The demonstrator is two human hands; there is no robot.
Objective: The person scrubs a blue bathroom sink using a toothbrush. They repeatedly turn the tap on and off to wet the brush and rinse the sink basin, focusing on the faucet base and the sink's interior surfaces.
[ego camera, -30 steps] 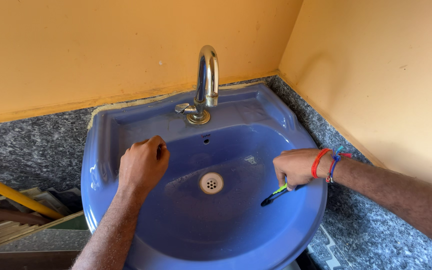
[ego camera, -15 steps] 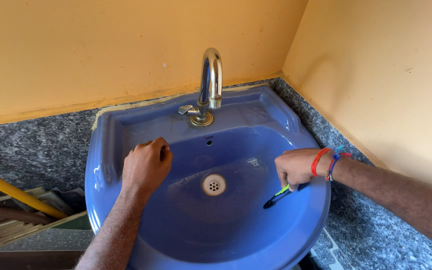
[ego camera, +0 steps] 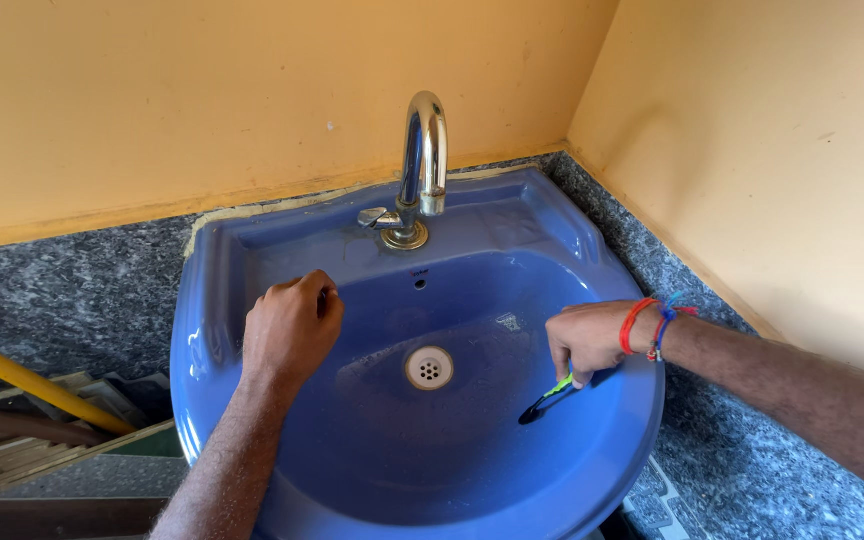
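Brush (ego camera: 549,396), green/black, lay inside blue basin (ego camera: 202,330) on right slope, head end low-left twd drain (ego camera: 429,368), handle end up-right, vanishing into right hand (ego camera: 589,340). Long axis ran diag, lower-left to upper-right, roughly in line w/ right forearm. Clamped by right hand's fingers at handle top; head touching or just above basin surface, couldn't tell which. Sat just right of drain, not on it. Right hand clearly nearer; red and blue bands (ego camera: 649,327) at that wrist. Left hand (ego camera: 290,328) well apart on far side of drain, curled into loose fist against basin's back-left wall below tap (ego camera: 420,170); anything inside fist hidden, couldn't tell. Grey stone counter (ego camera: 72,290) round basin, yellow pole (ego camera: 22,385) at left edge.
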